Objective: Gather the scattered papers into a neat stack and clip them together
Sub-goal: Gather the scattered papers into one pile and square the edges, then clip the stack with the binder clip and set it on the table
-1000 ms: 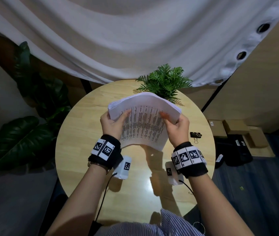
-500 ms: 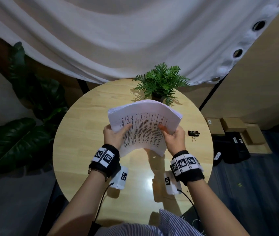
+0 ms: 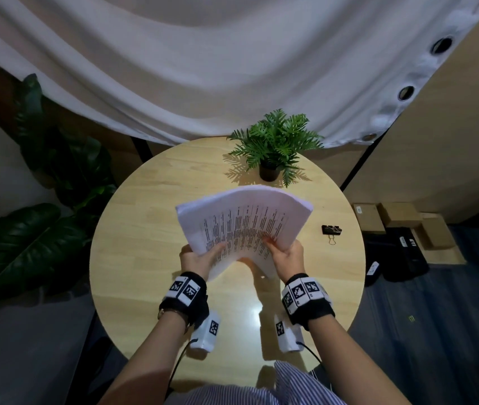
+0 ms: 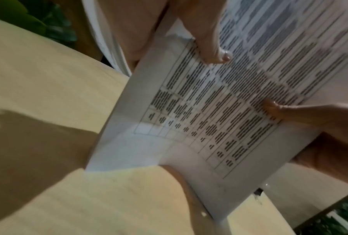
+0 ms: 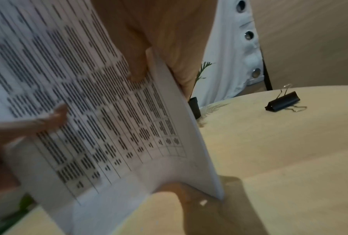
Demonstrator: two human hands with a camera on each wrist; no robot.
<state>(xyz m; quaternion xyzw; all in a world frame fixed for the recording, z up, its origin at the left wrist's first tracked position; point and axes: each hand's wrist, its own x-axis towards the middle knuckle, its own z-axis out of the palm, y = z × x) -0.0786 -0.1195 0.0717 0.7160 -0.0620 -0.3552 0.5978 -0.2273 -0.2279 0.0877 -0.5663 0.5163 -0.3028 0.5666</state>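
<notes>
A thick stack of printed papers (image 3: 244, 223) stands bowed on its lower edge on the round wooden table (image 3: 133, 258). My left hand (image 3: 196, 260) grips its left side, thumb on the printed face (image 4: 209, 52). My right hand (image 3: 286, 257) grips the right side, thumb on the print (image 5: 137, 70). The sheets (image 4: 219, 119) show a table of dark text; their bottom edge (image 5: 169, 178) arches up in the middle. A black binder clip (image 3: 331, 230) lies on the table to the right of the stack, apart from both hands, seen also as the clip (image 5: 283, 103) in the right wrist view.
A small potted fern (image 3: 274, 147) stands at the table's far edge, just behind the papers. A white curtain (image 3: 232, 68) hangs behind. Large dark leaves (image 3: 28, 238) are left of the table; cardboard boxes (image 3: 399, 217) and dark items lie on the floor to the right.
The stack has come down and toward me, away from the fern, onto its lower edge. Both hands slid lower on the sides of the papers.
</notes>
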